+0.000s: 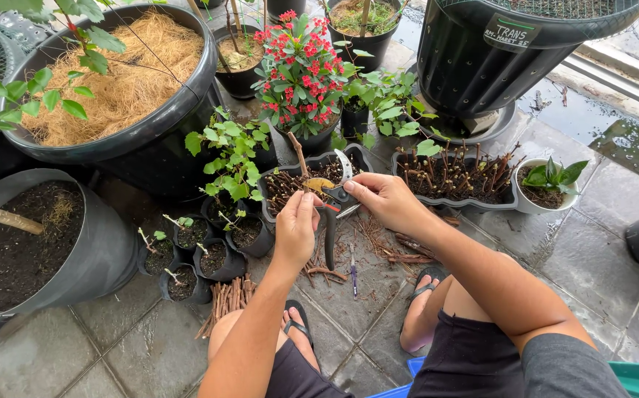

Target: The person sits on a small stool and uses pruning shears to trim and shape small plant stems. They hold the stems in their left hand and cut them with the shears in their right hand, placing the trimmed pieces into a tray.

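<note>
Two black trays (481, 197) already stand full of stuck cuttings; loose bundle of cut stems (225, 298) waits on the paving. Right hand (382, 197) grip clamped on pruning shears (338, 193), left hand (297, 225) pinching one stem cutting (299, 156) upright above the nearer tray.

a red-flowered plant (299, 70) stands behind, straw-filled tub (124, 81) to the left, small white pot (548, 188) at right.

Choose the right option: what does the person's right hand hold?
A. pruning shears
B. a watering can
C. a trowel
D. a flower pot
A: the right hand grips pruning shears with dark handles and an open curved blade, beside the left hand, which holds a thin brown cutting upright.
</note>
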